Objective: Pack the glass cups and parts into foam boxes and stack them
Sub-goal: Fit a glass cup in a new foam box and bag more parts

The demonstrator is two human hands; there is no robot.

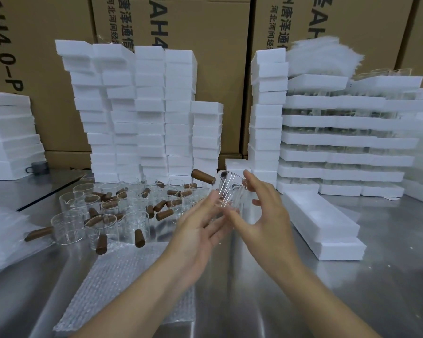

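Both hands are up over the steel table (388,289), and between them, in the air, sits one clear glass cup (227,189), tilted, its wooden handle (202,176) sticking out to the upper left. The right hand (264,211) has it: index finger up by the rim, thumb reaching under the base, the other fingers curled beside the wall. The left hand (200,223) is spread, palm up, fingers nearly straight, with the tips touching the lower side of the cup.

Down to the left, a crowd of loose glass cups (103,211) stands on the table, brown handles pointing every way, a few of them at the edge of a sheet of bubble wrap (132,276). Just right of the hands lie two long foam boxes (320,223), one on top of the other and slightly askew. Behind, tall stacks of white foam boxes (144,113) rise against the cardboard cartons (47,69). Far right, wider foam trays (340,142) are piled in layers, with glass showing between them.
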